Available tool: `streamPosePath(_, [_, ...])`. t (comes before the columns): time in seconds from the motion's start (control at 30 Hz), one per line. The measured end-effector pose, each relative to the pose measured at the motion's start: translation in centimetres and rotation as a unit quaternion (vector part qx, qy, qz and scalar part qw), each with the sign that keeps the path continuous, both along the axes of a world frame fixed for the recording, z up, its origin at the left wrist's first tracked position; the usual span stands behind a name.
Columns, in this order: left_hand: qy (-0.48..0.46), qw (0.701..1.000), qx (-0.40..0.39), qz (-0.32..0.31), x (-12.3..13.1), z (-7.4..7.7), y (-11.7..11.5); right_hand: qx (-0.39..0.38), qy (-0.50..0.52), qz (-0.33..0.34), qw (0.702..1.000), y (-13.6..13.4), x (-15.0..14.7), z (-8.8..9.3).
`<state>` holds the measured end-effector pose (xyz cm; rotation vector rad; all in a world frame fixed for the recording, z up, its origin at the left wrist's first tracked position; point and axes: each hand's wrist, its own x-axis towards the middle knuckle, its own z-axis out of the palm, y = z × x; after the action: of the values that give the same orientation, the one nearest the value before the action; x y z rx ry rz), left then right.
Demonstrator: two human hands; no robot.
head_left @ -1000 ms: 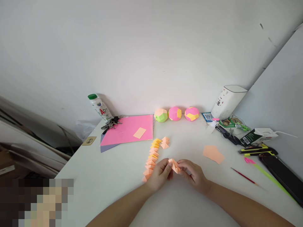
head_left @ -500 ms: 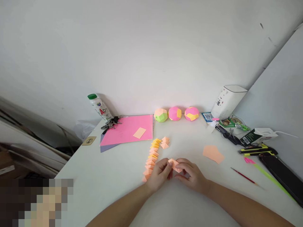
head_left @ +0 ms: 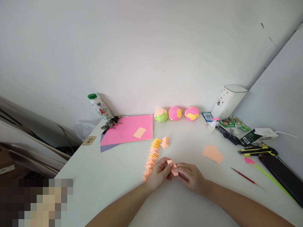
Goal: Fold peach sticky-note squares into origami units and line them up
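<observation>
left hand: I've got it pinched on peach folded paper
right hand: fingers gripping that too
paper balls: my 12 o'clock

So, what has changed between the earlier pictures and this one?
The right hand has shifted slightly left, its thumb and fingers now closer together at the right side of the folded peach paper. That paper shows a narrower outline, turned or pressed; I cannot tell which. Nothing was let go: the left hand keeps its pinch. The row of folded pieces and three paper balls stayed put.
</observation>
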<state>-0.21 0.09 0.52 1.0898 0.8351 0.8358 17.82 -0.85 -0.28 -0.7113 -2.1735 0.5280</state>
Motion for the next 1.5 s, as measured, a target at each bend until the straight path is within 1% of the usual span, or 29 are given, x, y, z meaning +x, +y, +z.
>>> streamPosePath(0.1, [0.016,1.000,-0.010,-0.005,0.0,0.0,0.0,0.014,-0.006,-0.003,1.000,0.0,0.1,-0.1])
streamPosePath(0.27, [0.020,0.999,-0.002,-0.026,-0.1,0.4,0.0,0.064,-0.001,-0.030,0.997,-0.1,0.1,0.0])
streamPosePath(0.37, [0.032,0.999,-0.007,-0.032,-0.2,0.6,-0.1,0.076,0.003,-0.041,0.996,-0.1,0.1,0.2])
streamPosePath(0.43, [0.040,0.999,-0.006,-0.037,-0.2,0.5,-0.1,0.085,0.000,-0.049,0.995,-0.2,0.1,0.4])
streamPosePath(0.53, [0.047,0.998,0.002,-0.046,-0.2,0.3,-0.1,0.125,-0.012,-0.063,0.990,-0.4,0.0,0.8])
streamPosePath(0.63, [0.048,0.998,0.006,-0.051,-0.2,0.2,0.0,0.156,-0.031,-0.058,0.985,-0.6,-0.2,1.2])
streamPosePath(0.8, [0.066,0.996,0.014,-0.052,-0.1,0.2,0.0,0.139,-0.031,-0.037,0.989,-0.5,-0.6,1.7])
streamPosePath(0.97, [0.076,0.995,0.034,-0.051,0.0,0.3,-0.1,0.145,-0.026,-0.029,0.989,-0.4,-0.4,1.4])
streamPosePath(1.07, [0.101,0.993,0.052,-0.044,0.0,0.5,-0.2,0.099,0.000,-0.020,0.995,-0.4,-0.2,1.1])
streamPosePath(1.2, [0.127,0.988,0.071,-0.042,0.0,0.9,-0.3,-0.022,0.064,-0.047,0.997,-0.1,-0.1,0.8])
streamPosePath(1.27, [0.132,0.987,0.077,-0.044,0.0,1.1,-0.3,-0.083,0.092,-0.063,0.990,0.1,-0.1,0.7])
streamPosePath(1.37, [0.135,0.987,0.073,-0.051,0.0,1.3,-0.3,-0.159,0.119,-0.067,0.978,0.3,-0.1,0.7])
streamPosePath(1.5, [0.128,0.989,0.059,-0.054,0.1,1.1,-0.4,-0.216,0.145,-0.077,0.963,0.4,0.0,0.8])
